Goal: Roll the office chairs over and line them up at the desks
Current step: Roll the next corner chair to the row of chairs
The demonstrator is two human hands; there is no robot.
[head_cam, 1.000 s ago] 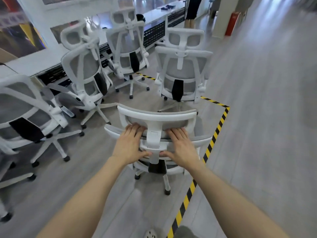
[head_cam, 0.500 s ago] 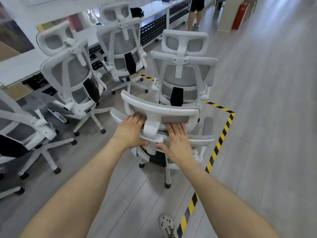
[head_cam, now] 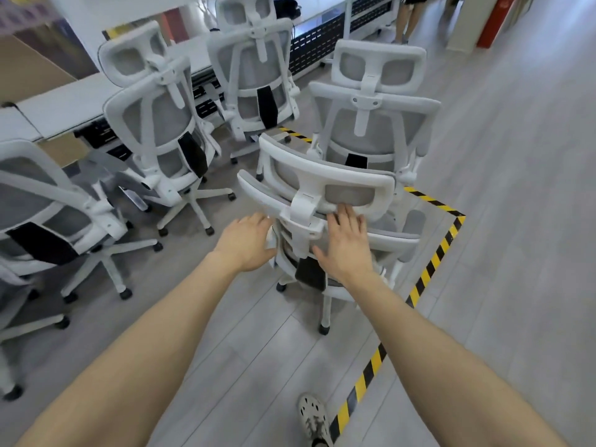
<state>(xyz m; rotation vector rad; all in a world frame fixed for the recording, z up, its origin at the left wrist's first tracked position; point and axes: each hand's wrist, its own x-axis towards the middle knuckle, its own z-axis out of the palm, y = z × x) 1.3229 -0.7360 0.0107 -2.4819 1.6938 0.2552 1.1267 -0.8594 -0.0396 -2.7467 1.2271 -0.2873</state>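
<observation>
Head view: one wide look down along both bare forearms.
Left hand (head_cam: 248, 241): grips the left edge of the nearest chair's back frame, fingers over it and thumb under.
Right hand (head_cam: 343, 245): flat on the back's top rail, fingers spread and straight, tips at the headrest's (head_cam: 325, 185) lower edge.
Nearest chair (head_cam: 400, 241): on the floor directly under both hands.
Second chair (head_cam: 374, 124): just beyond the right hand's fingertips, back towards the camera.
Other chairs (head_cam: 161, 124): beyond and left of the left hand, by the desk (head_cam: 64, 98).
Striped tape (head_cam: 432, 269): on the floor, right of the right hand.
</observation>
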